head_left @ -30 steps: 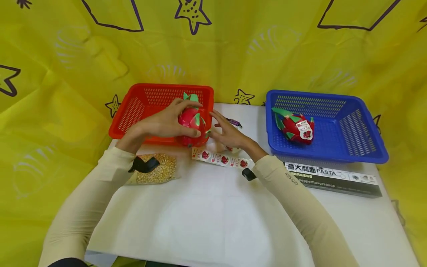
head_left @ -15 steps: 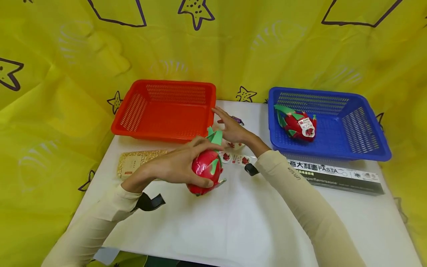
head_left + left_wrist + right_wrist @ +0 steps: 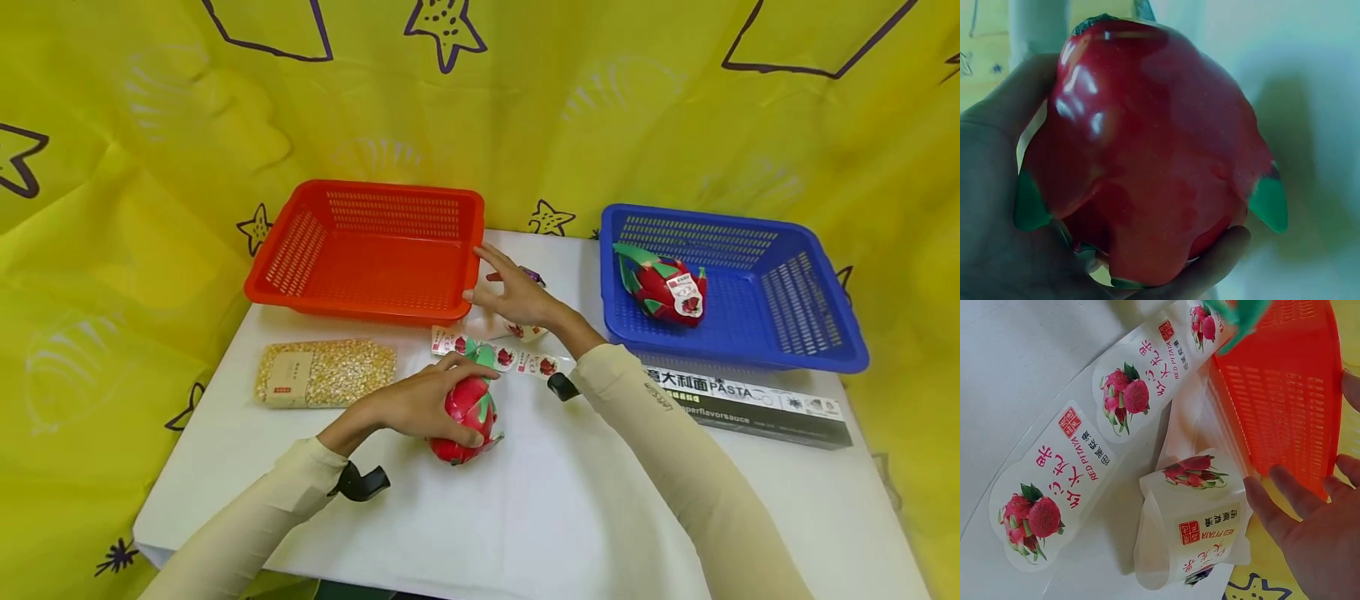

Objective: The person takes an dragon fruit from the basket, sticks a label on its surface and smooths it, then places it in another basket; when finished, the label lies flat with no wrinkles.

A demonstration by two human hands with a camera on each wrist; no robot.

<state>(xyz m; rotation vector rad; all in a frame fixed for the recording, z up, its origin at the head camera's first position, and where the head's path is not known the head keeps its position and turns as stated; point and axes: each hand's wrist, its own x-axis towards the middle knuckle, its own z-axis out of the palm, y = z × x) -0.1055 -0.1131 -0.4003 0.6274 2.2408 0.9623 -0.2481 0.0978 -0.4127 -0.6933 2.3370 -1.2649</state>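
My left hand (image 3: 420,404) grips a red dragon fruit (image 3: 468,400) with green leaf tips, low over the front middle of the white table. In the left wrist view the thumb and fingers (image 3: 1213,265) wrap round the fruit's two sides. At the red basket (image 3: 367,310), my right hand (image 3: 517,298) has its fingers stretched to the right-hand rim. Below that hand lies a strip of dragon fruit stickers (image 3: 1063,487), its end curling into a loose roll (image 3: 1191,519). No fruit lies in the red basket.
A blue basket (image 3: 750,312) at the back right holds another dragon fruit (image 3: 663,287) bearing a sticker. In front of it lies a long pasta box (image 3: 750,408). A bag of corn kernels (image 3: 352,372) lies left of the left hand. Behind everything hangs a yellow cloth (image 3: 510,150).
My left hand has lifted the dragon fruit out of the red basket and brought it toward the table's front middle. The right hand has stayed at the basket's rim.
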